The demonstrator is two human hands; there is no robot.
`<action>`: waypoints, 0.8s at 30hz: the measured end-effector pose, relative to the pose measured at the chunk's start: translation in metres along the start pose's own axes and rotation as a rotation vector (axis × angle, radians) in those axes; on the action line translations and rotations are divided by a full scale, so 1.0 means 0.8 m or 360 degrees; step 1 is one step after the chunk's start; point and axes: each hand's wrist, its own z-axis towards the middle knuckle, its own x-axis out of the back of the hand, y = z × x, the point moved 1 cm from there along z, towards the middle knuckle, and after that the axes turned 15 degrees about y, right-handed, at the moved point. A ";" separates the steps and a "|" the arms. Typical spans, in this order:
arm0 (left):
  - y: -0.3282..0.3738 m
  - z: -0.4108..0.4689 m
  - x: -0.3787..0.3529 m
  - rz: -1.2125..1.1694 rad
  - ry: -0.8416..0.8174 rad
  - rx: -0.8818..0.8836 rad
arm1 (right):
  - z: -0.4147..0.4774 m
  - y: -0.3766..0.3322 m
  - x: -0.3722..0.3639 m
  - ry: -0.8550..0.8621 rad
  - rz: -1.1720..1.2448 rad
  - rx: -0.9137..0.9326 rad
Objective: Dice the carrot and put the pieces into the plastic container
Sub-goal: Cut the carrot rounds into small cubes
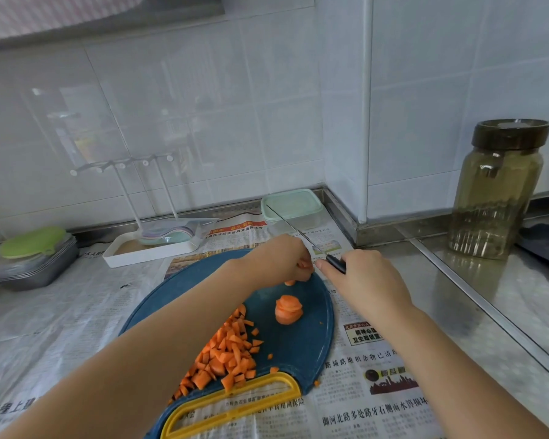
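A blue cutting board with a yellow handle lies on newspaper. A heap of diced carrot covers its near left part, and a small stack of carrot slices stands in the middle. My left hand pinches a carrot piece at the board's far edge; another bit lies just below it. My right hand grips a black-handled knife, its thin blade pointing away toward the plastic container. The container has a pale green lid on and stands in the back corner.
A white tray with a peg rack and coloured discs stands behind the board. Grey stacked trays with a green lid sit at the far left. A tall jar with a dark lid stands on the steel counter at right.
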 end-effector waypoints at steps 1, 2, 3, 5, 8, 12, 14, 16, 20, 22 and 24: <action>0.001 -0.002 0.004 -0.0041 0.0072 0.0030 | 0.000 0.000 0.000 0.0002 0.0000 0.0000; 0.002 -0.007 0.012 -0.0138 0.0178 0.0101 | 0.000 0.000 0.000 -0.0004 0.0000 -0.0001; 0.003 -0.014 0.020 -0.0284 0.0285 0.0211 | 0.000 0.000 0.000 -0.0009 -0.0008 0.0006; 0.002 -0.032 0.036 -0.0598 0.0401 0.0415 | 0.000 0.000 -0.001 -0.0004 -0.0021 0.0015; 0.005 -0.064 0.049 -0.0788 0.0313 0.0510 | -0.001 0.000 -0.002 0.0001 0.0005 0.0010; 0.013 -0.091 0.045 -0.0820 0.0219 0.0505 | -0.003 -0.001 -0.004 -0.0009 -0.0019 0.0012; 0.012 -0.096 0.041 -0.0780 0.0227 0.0484 | -0.003 -0.001 -0.003 -0.0009 -0.0017 0.0015; 0.010 -0.098 0.035 -0.0714 0.0237 0.0483 | -0.004 -0.001 0.000 -0.0008 -0.0013 0.0015; 0.006 -0.102 0.026 -0.0599 0.0277 0.0498 | -0.004 0.000 0.002 -0.0012 -0.0018 0.0021; 0.006 -0.104 0.025 -0.0595 0.0283 0.0520 | -0.005 0.000 0.004 -0.0019 -0.0010 0.0027; 0.007 -0.106 0.024 -0.0610 0.0280 0.0580 | -0.004 -0.001 0.005 -0.0024 -0.0015 0.0037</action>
